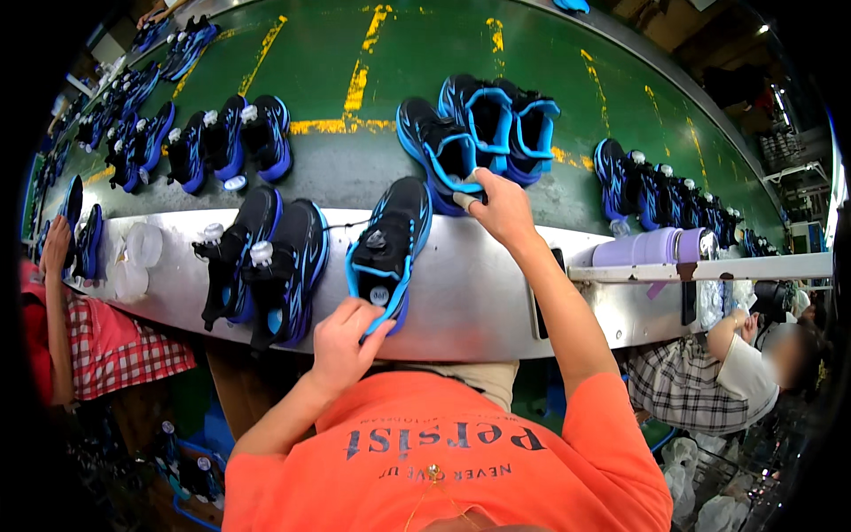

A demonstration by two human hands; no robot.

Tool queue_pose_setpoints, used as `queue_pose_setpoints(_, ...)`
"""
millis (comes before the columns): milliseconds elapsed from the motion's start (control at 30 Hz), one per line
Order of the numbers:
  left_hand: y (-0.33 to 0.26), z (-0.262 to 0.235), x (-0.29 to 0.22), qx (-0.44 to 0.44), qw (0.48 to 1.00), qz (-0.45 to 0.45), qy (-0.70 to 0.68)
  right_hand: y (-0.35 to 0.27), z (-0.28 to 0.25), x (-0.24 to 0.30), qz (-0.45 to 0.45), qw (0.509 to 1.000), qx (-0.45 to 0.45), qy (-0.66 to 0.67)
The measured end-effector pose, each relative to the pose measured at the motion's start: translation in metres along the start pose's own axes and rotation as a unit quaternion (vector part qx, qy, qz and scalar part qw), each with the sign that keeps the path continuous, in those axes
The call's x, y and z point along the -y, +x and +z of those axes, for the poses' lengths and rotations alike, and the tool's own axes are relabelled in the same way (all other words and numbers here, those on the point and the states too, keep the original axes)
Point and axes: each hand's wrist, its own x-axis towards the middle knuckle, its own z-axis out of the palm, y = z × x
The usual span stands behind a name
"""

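Note:
My left hand [344, 344] is closed on the heel of a black and blue sneaker [403, 222], which lies toe-away on the metal ledge. A round pale sticker shows on its insole. Farther off to the right, my right hand [501, 211] pinches the bright blue heel collar of another sneaker [432, 133], with a thumb and fingers at its rim. Beside that one stand two more sneakers with blue-lined openings, the middle sneaker [487, 115] and the right sneaker [530, 133].
Left of my hands, two sneakers [297, 257] with white tags sit on the metal ledge [461, 284]. More shoes line the green conveyor belt [337, 53] on both sides. A purple bottle [634, 248] and a white bar [709, 269] are at right. Co-workers sit left and right.

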Motion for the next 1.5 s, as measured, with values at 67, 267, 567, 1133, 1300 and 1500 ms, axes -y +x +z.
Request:
queue_pose_setpoints(67,0.001,0.001,-0.004,0.044,0.999,-0.004,0.011,-0.013,-0.007,0.010,0.026,0.999,0.017,0.019)
queue_pose_setpoints(267,0.002,0.003,-0.008,0.003,0.999,-0.021,0.038,-0.041,-0.043,0.041,0.044,0.995,0.043,0.078)
queue_pose_setpoints(567,-0.017,0.031,-0.037,0.101,0.992,0.058,0.048,-0.016,-0.048,0.071,0.056,0.966,-0.031,0.252)
queue_pose_setpoints(1133,-0.022,0.046,-0.062,0.208,0.976,0.043,0.046,-0.109,-0.092,0.089,-0.002,0.947,0.164,0.277)
queue_pose_setpoints(1300,-0.007,0.044,-0.077,0.260,0.965,-0.005,-0.018,-0.117,-0.108,0.048,0.010,0.933,0.279,0.229)
queue_pose_setpoints(1500,0.000,0.028,-0.092,0.246,0.946,-0.125,-0.170,-0.118,-0.113,0.047,0.006,0.944,0.278,0.179)
